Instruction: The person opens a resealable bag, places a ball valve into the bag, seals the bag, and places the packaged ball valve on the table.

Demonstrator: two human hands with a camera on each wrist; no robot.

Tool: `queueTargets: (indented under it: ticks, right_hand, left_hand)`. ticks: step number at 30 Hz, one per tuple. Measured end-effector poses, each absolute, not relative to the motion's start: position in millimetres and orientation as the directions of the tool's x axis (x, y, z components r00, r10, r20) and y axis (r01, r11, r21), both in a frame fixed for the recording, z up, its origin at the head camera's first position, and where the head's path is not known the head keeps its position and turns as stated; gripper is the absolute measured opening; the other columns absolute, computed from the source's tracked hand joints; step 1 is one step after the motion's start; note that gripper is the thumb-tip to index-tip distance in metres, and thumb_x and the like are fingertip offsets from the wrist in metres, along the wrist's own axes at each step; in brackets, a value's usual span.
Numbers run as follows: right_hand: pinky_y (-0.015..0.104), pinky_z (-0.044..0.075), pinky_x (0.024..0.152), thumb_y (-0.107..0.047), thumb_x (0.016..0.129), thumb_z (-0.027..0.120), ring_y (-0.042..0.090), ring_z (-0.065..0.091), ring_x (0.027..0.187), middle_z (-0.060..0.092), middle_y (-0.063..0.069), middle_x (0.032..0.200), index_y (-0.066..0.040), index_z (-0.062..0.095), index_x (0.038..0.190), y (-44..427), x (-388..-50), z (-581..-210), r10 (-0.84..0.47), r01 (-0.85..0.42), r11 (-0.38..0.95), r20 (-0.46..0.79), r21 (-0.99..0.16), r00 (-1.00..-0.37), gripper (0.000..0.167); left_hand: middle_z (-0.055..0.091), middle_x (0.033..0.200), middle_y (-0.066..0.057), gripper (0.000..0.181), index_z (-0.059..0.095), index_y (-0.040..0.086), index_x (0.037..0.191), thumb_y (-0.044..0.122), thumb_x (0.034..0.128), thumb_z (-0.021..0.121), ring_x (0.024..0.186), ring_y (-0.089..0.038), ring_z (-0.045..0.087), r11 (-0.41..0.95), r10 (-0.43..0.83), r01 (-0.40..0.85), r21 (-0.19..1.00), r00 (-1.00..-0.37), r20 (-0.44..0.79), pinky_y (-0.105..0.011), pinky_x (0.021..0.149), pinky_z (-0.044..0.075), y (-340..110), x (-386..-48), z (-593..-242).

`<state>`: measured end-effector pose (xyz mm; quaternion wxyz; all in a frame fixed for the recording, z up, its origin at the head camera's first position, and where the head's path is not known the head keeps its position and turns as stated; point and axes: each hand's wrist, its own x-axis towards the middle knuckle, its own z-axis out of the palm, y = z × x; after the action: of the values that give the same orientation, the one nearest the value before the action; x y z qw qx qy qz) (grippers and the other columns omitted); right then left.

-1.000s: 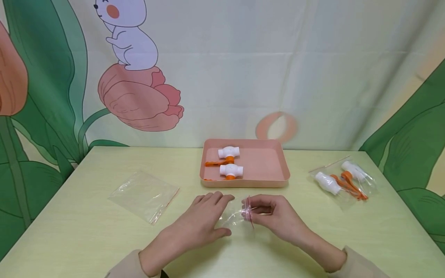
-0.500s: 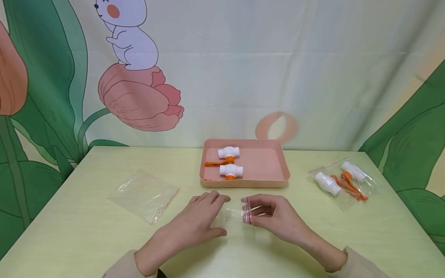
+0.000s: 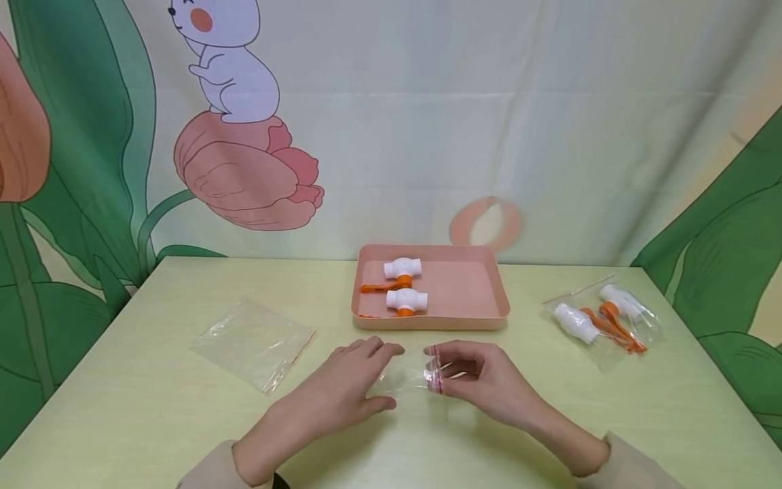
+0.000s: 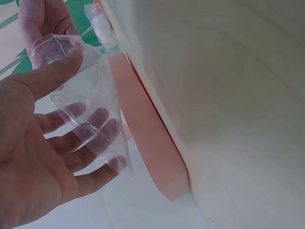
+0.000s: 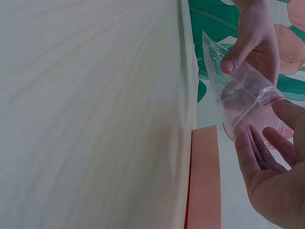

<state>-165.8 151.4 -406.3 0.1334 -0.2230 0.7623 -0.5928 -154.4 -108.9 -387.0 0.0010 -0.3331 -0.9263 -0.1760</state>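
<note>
A clear zip-lock bag [image 3: 403, 376] with a red-lined mouth spans the gap between my hands above the table. At its mouth, my right hand [image 3: 489, 380] holds it, thumb below and fingers above in the head view. My left hand [image 3: 342, 384] is around the closed end, thumb and fingers spread well apart. In the left wrist view the left fingers [image 4: 88, 143] show through the film of the bag [image 4: 90, 88], with the thumb on the near side. The right wrist view shows the bag [image 5: 243, 90] looking empty, its mouth at the right fingers.
Behind the hands, a pink tray [image 3: 464, 322] holds two white ball valves [image 3: 403, 267] with orange handles. Another clear zip-lock bag [image 3: 253, 346] lies flat at the left. At the right lies a bag [image 3: 601, 322] containing two white valves with orange handles.
The left hand has drawn slightly left, and its thumb and fingers have moved off the middle of the bag. The right hand keeps its hold; the bag's mouth looks straighter.
</note>
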Motion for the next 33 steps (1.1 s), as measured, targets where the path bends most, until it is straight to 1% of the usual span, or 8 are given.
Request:
queueTargets:
  ticks: [3,8,13,16,20,23,28,33]
  right_hand:
    - [0.034,0.059,0.085,-0.004,0.092,0.076,0.027,0.069,0.100,0.071,0.015,0.115,0.003,0.068,0.128,151.2,-166.8,-407.7,-0.501,-0.192,0.194,0.071,-0.962,-0.863,0.037]
    - [0.031,0.059,0.085,-0.007,0.093,0.077,0.024,0.069,0.099,0.073,0.008,0.109,0.000,0.073,0.117,152.5,-170.3,-406.3,-0.480,-0.244,0.254,0.097,-0.936,-0.872,0.025]
    - [0.033,0.060,0.081,-0.005,0.094,0.074,0.024,0.069,0.094,0.073,0.012,0.102,-0.001,0.073,0.110,157.7,-177.8,-400.2,-0.444,-0.268,0.274,0.126,-0.924,-0.887,0.017]
    - [0.033,0.060,0.079,-0.005,0.094,0.074,0.024,0.069,0.093,0.073,0.011,0.100,-0.002,0.072,0.108,160.6,-184.9,-396.0,-0.422,-0.286,0.293,0.145,-0.912,-0.895,0.015]
    - [0.031,0.059,0.079,-0.006,0.094,0.074,0.022,0.069,0.093,0.073,0.005,0.098,-0.005,0.072,0.106,162.6,-196.1,-392.8,-0.393,-0.310,0.330,0.169,-0.892,-0.904,0.012]
    - [0.032,0.058,0.080,-0.007,0.094,0.075,0.021,0.068,0.093,0.072,0.003,0.097,-0.005,0.073,0.106,162.4,-206.3,-393.0,-0.378,-0.340,0.355,0.199,-0.871,-0.904,0.012]
    - [0.035,0.058,0.080,-0.005,0.094,0.075,0.019,0.068,0.090,0.072,0.003,0.098,-0.005,0.073,0.104,159.6,-225.4,-394.8,-0.359,-0.396,0.410,0.253,-0.822,-0.898,0.011]
    - [0.041,0.057,0.082,-0.002,0.093,0.073,0.020,0.066,0.090,0.071,0.004,0.096,-0.003,0.073,0.103,154.6,-242.2,-395.5,-0.380,-0.425,0.435,0.266,-0.794,-0.886,0.009]
  left_hand:
    - [0.062,0.115,-0.005,0.061,0.057,0.006,0.138,0.028,0.0881,0.084,0.101,-0.022,0.061,0.715,0.623,0.630,0.303,-0.771,0.132,-0.045,0.091,0.052,-109.6,-155.0,-387.3]
    - [0.062,0.116,-0.005,0.061,0.058,0.005,0.138,0.028,0.0880,0.084,0.098,-0.024,0.063,0.728,0.615,0.624,0.285,-0.778,0.131,-0.042,0.090,0.053,-109.9,-155.4,-387.2]
    - [0.063,0.118,-0.005,0.061,0.058,0.006,0.138,0.029,0.0878,0.085,0.100,-0.024,0.064,0.738,0.601,0.608,0.293,-0.790,0.125,-0.041,0.090,0.054,-111.3,-155.8,-387.6]
    - [0.063,0.119,-0.005,0.062,0.057,0.006,0.138,0.029,0.0877,0.085,0.100,-0.024,0.064,0.736,0.599,0.606,0.302,-0.791,0.126,-0.041,0.090,0.054,-112.6,-156.1,-388.2]
    - [0.063,0.118,-0.006,0.061,0.057,0.006,0.138,0.028,0.0877,0.085,0.100,-0.024,0.064,0.729,0.601,0.609,0.312,-0.788,0.132,-0.041,0.090,0.054,-113.9,-156.4,-389.2]
    - [0.063,0.118,-0.004,0.061,0.057,0.006,0.138,0.029,0.0877,0.085,0.100,-0.024,0.065,0.730,0.600,0.608,0.312,-0.789,0.133,-0.041,0.091,0.054,-114.0,-156.5,-389.3]
    - [0.064,0.119,-0.006,0.061,0.057,0.005,0.138,0.029,0.0881,0.084,0.102,-0.024,0.064,0.731,0.598,0.602,0.321,-0.792,0.125,-0.042,0.091,0.054,-113.9,-156.5,-388.9]
    - [0.063,0.119,-0.006,0.061,0.057,0.005,0.138,0.029,0.0891,0.083,0.102,-0.024,0.064,0.728,0.600,0.601,0.330,-0.791,0.116,-0.042,0.091,0.053,-113.9,-156.3,-388.5]
